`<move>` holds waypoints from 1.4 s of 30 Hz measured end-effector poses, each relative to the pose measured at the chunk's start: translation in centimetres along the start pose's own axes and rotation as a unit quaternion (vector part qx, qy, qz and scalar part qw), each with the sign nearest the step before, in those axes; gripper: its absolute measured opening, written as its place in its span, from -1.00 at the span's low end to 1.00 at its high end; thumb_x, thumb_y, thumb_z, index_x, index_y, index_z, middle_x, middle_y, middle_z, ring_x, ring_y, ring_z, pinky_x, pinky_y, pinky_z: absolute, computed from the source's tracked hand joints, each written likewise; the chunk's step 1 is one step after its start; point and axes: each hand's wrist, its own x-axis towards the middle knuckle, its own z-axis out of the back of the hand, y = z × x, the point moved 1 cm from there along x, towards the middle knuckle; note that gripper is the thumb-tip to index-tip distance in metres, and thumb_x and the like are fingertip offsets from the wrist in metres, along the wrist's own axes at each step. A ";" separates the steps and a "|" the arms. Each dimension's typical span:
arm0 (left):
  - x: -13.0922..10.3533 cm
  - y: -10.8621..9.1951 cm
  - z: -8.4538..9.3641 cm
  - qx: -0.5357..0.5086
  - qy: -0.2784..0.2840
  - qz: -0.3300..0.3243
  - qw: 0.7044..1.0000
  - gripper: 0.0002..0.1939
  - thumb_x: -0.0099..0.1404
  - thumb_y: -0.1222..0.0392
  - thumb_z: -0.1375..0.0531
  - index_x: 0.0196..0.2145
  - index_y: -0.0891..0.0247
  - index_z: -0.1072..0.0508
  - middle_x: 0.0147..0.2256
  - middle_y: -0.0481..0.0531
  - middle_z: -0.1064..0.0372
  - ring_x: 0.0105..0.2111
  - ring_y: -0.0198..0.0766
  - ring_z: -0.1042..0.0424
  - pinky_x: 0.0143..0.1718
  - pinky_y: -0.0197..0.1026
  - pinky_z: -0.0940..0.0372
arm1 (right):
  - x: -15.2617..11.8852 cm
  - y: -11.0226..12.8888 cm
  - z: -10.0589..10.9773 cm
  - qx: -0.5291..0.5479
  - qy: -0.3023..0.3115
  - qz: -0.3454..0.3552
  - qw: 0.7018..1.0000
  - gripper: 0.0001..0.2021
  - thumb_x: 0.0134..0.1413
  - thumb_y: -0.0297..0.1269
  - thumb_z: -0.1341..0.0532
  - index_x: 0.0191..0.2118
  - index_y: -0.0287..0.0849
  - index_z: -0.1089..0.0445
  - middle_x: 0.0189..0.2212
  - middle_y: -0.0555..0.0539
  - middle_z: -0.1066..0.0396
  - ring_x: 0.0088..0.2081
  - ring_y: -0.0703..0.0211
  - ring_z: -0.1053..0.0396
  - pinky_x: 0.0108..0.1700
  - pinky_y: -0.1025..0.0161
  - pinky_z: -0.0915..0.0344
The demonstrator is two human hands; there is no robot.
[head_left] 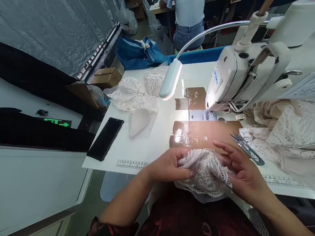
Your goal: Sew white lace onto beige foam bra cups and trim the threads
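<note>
A bunched piece of white lace fabric (pixel 206 169) hangs over the table's front edge, close to my body. My left hand (pixel 171 164) pinches its left side, thumb on top and the other fingers partly hidden behind the cloth. At the right side of the lace, my right hand (pixel 239 171) has its fingers spread and slightly curled, touching the cloth's edge without a visible grip. Just beyond both hands is the white sewing machine (pixel 223 77), its lamp lit over the metal needle plate (pixel 198 115). Blue-grey thread snips (pixel 247 148) rest right of my right hand.
More lace pieces (pixel 137 91) lie at the table's left, and a lace pile (pixel 295 132) at the right. A black phone (pixel 105 138) is near the left edge. The lamp head (pixel 171 79) overhangs the table. A person (pixel 189 15) sits beyond a blue cloth bag (pixel 140 53).
</note>
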 end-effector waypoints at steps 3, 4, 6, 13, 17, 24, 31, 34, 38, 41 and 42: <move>0.1 0.1 -0.4 -0.002 -0.014 0.009 1.000 -0.55 0.09 0.12 -0.40 -0.10 0.33 -0.41 -0.27 0.06 -0.41 -0.31 -0.23 -0.41 -0.27 -0.23 -0.32 | 0.1 -0.3 -0.5 -0.032 0.009 0.035 0.999 -0.53 0.20 -0.25 -0.21 0.21 0.01 -0.19 -0.32 -0.02 -0.39 -0.30 0.21 -0.40 -0.27 0.30 -0.42; 0.1 0.2 -0.6 0.000 -0.021 0.011 1.000 -0.55 0.09 0.12 -0.40 -0.12 0.33 -0.40 -0.28 0.05 -0.41 -0.31 -0.23 -0.41 -0.27 -0.22 -0.33 | 0.1 -0.3 -0.6 -0.049 0.005 0.047 0.998 -0.57 0.19 -0.26 -0.20 0.18 0.01 -0.23 -0.34 -0.01 -0.38 -0.33 0.22 -0.39 -0.26 0.29 -0.41; 0.1 0.3 -0.7 0.021 -0.044 0.006 0.999 -0.52 0.08 0.12 -0.41 -0.09 0.31 -0.38 -0.28 0.03 -0.40 -0.30 -0.23 -0.41 -0.25 -0.22 -0.33 | 0.3 -0.4 -0.5 -0.080 -0.026 0.061 0.995 -0.69 0.15 -0.29 -0.22 0.03 -0.01 -0.32 -0.39 0.02 -0.36 -0.36 0.23 -0.36 -0.27 0.30 -0.38; -0.3 0.2 -1.2 0.077 -0.074 -0.044 0.993 -0.28 0.06 0.20 -0.40 0.15 0.28 -0.27 -0.13 0.09 -0.38 -0.19 -0.19 -0.40 -0.12 -0.18 -0.31 | 0.9 1.4 0.7 -0.053 0.076 0.042 0.995 -0.62 0.26 0.06 -0.06 -0.37 -0.11 -0.41 -0.38 -0.05 -0.41 -0.33 0.12 -0.37 -0.27 0.23 -0.33; 0.0 -0.2 -1.4 0.067 -0.068 -0.052 0.994 -0.38 0.09 0.18 -0.39 0.09 0.28 -0.35 -0.11 0.12 -0.40 -0.15 -0.13 -0.41 -0.11 -0.15 -0.32 | 1.2 2.0 0.2 -0.037 0.094 0.025 0.995 -0.58 0.20 0.14 -0.11 -0.30 -0.11 -0.50 -0.36 -0.08 -0.46 -0.23 0.00 -0.42 -0.13 0.14 -0.37; -1.6 2.1 -1.0 -0.276 -0.124 -0.085 0.949 -0.20 -0.03 -0.01 -0.40 0.16 0.15 -0.28 0.07 0.12 -0.34 0.02 -0.08 -0.38 0.00 -0.13 -0.31 | 0.9 0.5 0.5 0.128 -0.097 -0.017 0.987 -0.71 0.02 0.04 -0.32 -0.35 -0.10 -0.57 -0.44 -0.05 -0.49 -0.39 0.12 -0.42 -0.30 0.20 -0.40; 1.3 2.6 -5.2 -0.345 -0.148 -0.025 0.927 -0.42 0.00 0.20 -0.33 0.02 0.28 -0.41 -0.04 0.18 -0.43 -0.03 -0.02 -0.42 -0.03 -0.07 -0.33 | 2.4 1.1 -1.5 0.000 -0.057 0.065 0.996 -0.72 0.06 -0.10 -0.32 -0.57 -0.11 -0.49 -0.50 -0.03 -0.42 -0.38 0.12 -0.38 -0.31 0.21 -0.36; 1.9 3.2 -5.2 -0.333 -0.180 -0.026 0.925 -0.53 -0.14 0.43 -0.31 -0.18 0.24 -0.50 -0.28 0.02 -0.49 -0.31 -0.24 -0.46 -0.29 -0.26 -0.34 | 2.5 0.5 -1.4 0.108 -0.096 0.015 0.989 -0.73 0.01 -0.03 -0.35 -0.53 -0.09 -0.48 -0.52 -0.02 -0.42 -0.43 0.14 -0.35 -0.34 0.19 -0.36; -1.1 4.0 -3.3 -0.225 -0.026 -0.039 0.973 -0.74 0.07 0.32 -0.31 -0.68 0.33 -0.34 -0.70 -0.06 -0.24 -0.66 -0.43 -0.27 -0.57 -0.35 -0.17 | 2.4 0.1 0.4 0.171 -0.149 0.004 0.974 -0.72 -0.11 -0.01 -0.41 -0.51 -0.10 -0.43 -0.52 -0.01 -0.42 -0.42 0.16 -0.36 -0.31 0.18 -0.39; -4.0 1.9 -1.5 -0.109 0.054 -0.076 0.990 -0.77 0.19 0.22 -0.28 -0.57 0.32 -0.40 -0.54 0.04 -0.41 -0.55 -0.35 -0.38 -0.47 -0.30 -0.26 | 2.2 0.7 0.8 0.098 -0.078 -0.007 0.992 -0.70 -0.07 -0.05 -0.40 -0.52 -0.14 -0.38 -0.55 0.03 -0.37 -0.47 0.24 -0.32 -0.41 0.29 -0.33; -4.5 0.6 -1.0 -0.061 -0.014 -0.135 0.989 -0.87 0.20 0.19 -0.29 -0.44 0.29 -0.47 -0.41 0.05 -0.46 -0.43 -0.31 -0.44 -0.37 -0.27 -0.31 | 2.1 1.0 0.5 0.066 -0.041 -0.005 0.997 -0.72 -0.05 -0.08 -0.39 -0.51 -0.15 -0.38 -0.54 0.03 -0.37 -0.48 0.26 -0.31 -0.43 0.32 -0.30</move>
